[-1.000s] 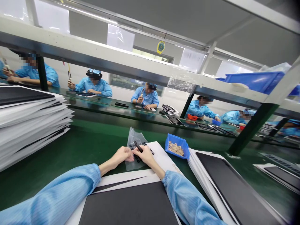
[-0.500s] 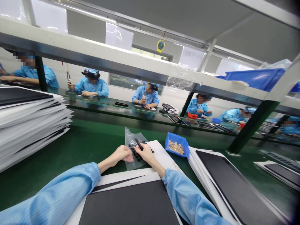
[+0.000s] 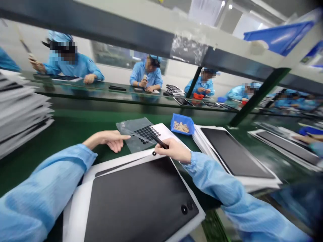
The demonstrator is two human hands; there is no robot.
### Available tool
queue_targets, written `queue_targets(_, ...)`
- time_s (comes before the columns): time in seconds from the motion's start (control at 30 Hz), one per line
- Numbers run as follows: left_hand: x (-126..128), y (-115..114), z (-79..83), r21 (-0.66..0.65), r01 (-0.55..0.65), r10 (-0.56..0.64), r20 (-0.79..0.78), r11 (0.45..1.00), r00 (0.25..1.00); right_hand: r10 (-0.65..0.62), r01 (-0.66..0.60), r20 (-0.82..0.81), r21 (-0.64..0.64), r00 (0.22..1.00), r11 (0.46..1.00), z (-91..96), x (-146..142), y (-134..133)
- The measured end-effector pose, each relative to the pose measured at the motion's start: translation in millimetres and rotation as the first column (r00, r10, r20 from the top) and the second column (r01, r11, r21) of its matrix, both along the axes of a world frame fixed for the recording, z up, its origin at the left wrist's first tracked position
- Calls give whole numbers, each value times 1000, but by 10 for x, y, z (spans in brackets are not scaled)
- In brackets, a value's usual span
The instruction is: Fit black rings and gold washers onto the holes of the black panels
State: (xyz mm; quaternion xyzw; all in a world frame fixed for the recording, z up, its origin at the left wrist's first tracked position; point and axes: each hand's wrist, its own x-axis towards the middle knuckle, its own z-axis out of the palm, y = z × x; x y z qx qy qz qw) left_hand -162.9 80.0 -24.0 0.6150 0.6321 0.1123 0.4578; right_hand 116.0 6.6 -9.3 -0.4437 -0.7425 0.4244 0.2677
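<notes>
My right hand (image 3: 174, 150) is closed around black tweezers (image 3: 158, 142) and hovers over the top edge of a black panel (image 3: 141, 198) lying on white backing right in front of me. A small black ring (image 3: 153, 153) sits on the white border just left of that hand. My left hand (image 3: 111, 138) rests on the green mat with fingers loosely extended, its forefinger touching a clear plastic sheet (image 3: 133, 132). That sheet and a white card carry rows of small black rings (image 3: 147, 133).
A small blue bin (image 3: 182, 124) of tan parts stands behind the card. A stack of black panels (image 3: 232, 156) lies to the right, and a tall stack of white sheets (image 3: 20, 111) to the left. Several people in blue coats work at a far bench (image 3: 126, 95).
The view has tilted down and shifted. My right hand has pulled back from the card of rings to the panel's top edge, and my left hand has opened beside the plastic sheet.
</notes>
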Motion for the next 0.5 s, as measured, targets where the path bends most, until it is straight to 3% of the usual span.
queue_targets(0.1, 12, -80, 186, 85, 75, -55, -215, 994, 975, -91, 92, 8, -53, 996, 994, -121, 334, -604)
queue_targets(0.17, 200, -260, 272, 272, 185, -87, -335, 944, 938, -180, 180, 7, -102, 984, 978, -256, 515, -967)
queue_targets(0.23, 512, -578, 277, 584, 442, -211, -421, 680, 882, -278, 275, 3, -152, 960, 949, -390, 631, -1247)
queue_targets(0.3, 854, -965, 188, 678, 553, -506, -299, 484, 809, -367, 360, -10, -173, 930, 917, -488, 679, -1423)
queue_targets(0.33, 1001, -1146, 119, 687, 610, -623, -288, 395, 727, -402, 393, -18, -175, 916, 903, -519, 684, -1474)
queue_targets(0.4, 1204, -1419, -35, 687, 673, -754, -279, 276, 595, -459, 445, -34, -187, 888, 876, -552, 669, -1523)
queue_targets(0.5, 1285, -1557, -203, 652, 723, -792, -307, 229, 528, -507, 489, -43, -211, 861, 847, -572, 641, -1524)
